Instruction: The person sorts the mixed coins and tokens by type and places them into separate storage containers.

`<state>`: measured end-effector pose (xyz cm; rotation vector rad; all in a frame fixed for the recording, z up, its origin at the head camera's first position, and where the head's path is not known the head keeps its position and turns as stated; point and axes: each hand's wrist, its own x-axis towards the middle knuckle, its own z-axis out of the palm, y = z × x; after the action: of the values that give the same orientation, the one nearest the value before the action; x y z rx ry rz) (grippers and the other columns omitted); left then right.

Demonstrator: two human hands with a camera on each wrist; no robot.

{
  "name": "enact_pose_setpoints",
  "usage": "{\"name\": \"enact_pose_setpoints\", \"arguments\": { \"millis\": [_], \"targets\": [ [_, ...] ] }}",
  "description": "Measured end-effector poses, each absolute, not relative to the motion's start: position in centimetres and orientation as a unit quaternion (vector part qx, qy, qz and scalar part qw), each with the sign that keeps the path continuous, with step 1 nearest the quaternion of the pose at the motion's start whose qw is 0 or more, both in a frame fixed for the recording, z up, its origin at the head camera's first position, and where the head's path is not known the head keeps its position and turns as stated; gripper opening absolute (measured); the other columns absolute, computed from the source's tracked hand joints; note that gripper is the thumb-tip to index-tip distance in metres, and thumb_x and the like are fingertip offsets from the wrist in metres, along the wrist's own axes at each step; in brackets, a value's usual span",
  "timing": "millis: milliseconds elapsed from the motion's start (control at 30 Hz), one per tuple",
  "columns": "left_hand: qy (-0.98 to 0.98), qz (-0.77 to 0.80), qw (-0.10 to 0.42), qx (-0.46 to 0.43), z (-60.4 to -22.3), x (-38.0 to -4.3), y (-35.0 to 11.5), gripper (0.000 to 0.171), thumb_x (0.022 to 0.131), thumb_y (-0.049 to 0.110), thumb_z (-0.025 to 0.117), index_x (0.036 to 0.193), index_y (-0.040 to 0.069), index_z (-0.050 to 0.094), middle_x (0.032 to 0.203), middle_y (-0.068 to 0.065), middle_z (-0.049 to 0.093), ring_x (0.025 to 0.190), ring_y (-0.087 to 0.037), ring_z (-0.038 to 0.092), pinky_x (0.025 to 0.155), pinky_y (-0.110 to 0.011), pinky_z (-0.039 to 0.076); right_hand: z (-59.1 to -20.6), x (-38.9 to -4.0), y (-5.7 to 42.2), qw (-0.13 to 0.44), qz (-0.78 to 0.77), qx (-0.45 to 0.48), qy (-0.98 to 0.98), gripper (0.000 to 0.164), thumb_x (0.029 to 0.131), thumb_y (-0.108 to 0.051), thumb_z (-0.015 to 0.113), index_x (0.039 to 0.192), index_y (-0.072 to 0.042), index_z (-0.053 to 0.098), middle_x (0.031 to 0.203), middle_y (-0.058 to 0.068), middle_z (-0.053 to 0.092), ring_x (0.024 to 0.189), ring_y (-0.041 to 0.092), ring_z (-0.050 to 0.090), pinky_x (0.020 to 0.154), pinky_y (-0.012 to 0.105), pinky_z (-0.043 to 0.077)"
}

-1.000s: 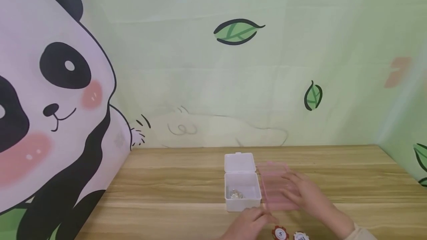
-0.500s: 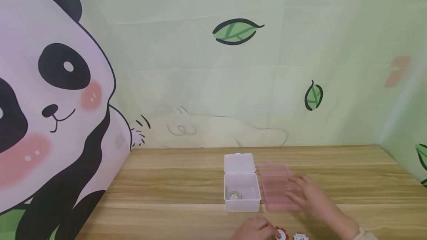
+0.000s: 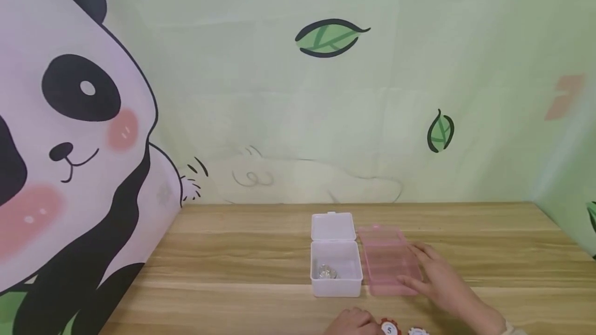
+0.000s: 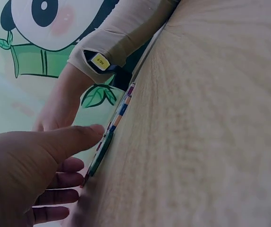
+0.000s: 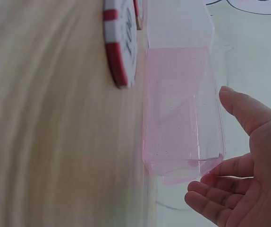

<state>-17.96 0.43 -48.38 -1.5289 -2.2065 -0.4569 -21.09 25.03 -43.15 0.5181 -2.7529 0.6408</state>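
While one red chip (image 3: 389, 327) borders the loose left hand (image 3: 352, 322), the spread right hand (image 3: 442, 279) touches one pink box (image 3: 385, 258).

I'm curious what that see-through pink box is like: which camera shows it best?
The right wrist view: the pink box looks large and close there, with the right hand beside it. The head view shows it smaller, from above, with fingers overlapping its right edge. The left wrist view doesn't show it.
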Motion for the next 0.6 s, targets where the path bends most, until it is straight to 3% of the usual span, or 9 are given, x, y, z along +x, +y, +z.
{"name": "enact_pose_setpoints", "arguments": {
  "millis": [300, 600],
  "targets": [
    [-0.801, -0.142, 0.237, -0.532, -48.87, -17.75, 0.44, 0.018, 0.078, 0.029, 0.07, 0.095, 0.021, 0.069, 0.087, 0.01, 0.063, 0.082, -0.001, 0.054, 0.073, -0.002, 0.027, -43.57, -20.92, 25.06, 0.134, 0.236, 0.185, -0.944, 0.073, 0.082, -0.04, 0.072, 0.132, 0.009, 0.049, 0.134, 0.031, 0.051, 0.113, 0.047, 0.056, 0.092, 0.058, 0.049],
    [-0.825, -0.136, 0.207, -0.508, -48.93, -17.37, 0.58, 0.017, 0.081, 0.032, 0.066, 0.096, 0.024, 0.068, 0.089, 0.011, 0.061, 0.085, -0.003, 0.053, 0.07, -0.005, 0.024, -43.63, -20.92, 25.06, 0.127, 0.244, 0.173, -0.946, 0.075, 0.083, -0.041, 0.071, 0.132, 0.011, 0.047, 0.134, 0.031, 0.05, 0.113, 0.048, 0.056, 0.092, 0.06, 0.048]
  ]
}}
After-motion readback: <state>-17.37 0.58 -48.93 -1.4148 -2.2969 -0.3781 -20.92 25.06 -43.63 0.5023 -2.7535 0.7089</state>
